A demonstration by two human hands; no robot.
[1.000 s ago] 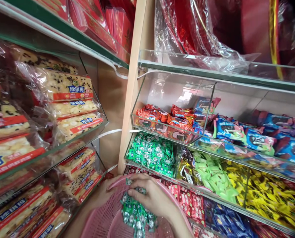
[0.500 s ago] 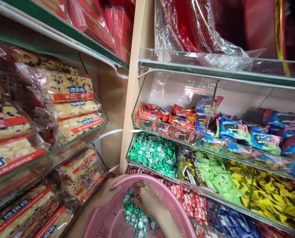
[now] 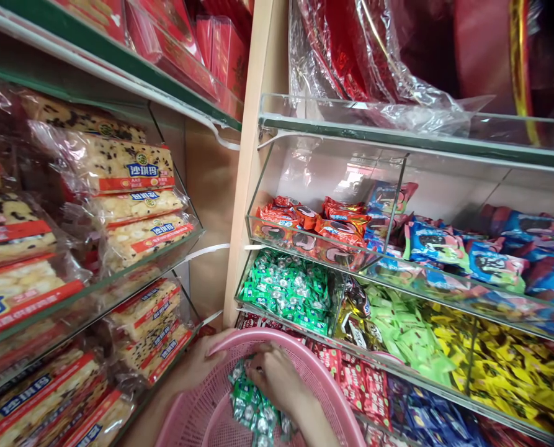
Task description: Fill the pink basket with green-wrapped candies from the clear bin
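A pink plastic basket (image 3: 323, 366) with a perforated wall stands at the bottom middle, close to the shelves. My left hand (image 3: 205, 360) grips its rim on the left side, thumb over the edge. Green-wrapped candies (image 3: 253, 403) lie in a heap inside the basket. My right hand (image 3: 274, 372) reaches down into it, fingers curled around some of these candies; the fingertips are partly hidden. Just behind the basket, a clear shelf bin holds the same kind of green candies (image 3: 288, 288).
Packaged sachima bars (image 3: 134, 164) fill the left shelves. On the right are red-wrapped snacks (image 3: 304, 217), blue snack packs (image 3: 435, 242), light green candies (image 3: 402, 329) and yellow candies (image 3: 523, 379). A wooden post (image 3: 244, 186) divides the shelving; glass shelf edges (image 3: 397, 146) jut out above.
My right hand's fingers have curled in slightly more among the green candies. My left hand keeps its hold on the basket rim. The view has shifted very slightly.
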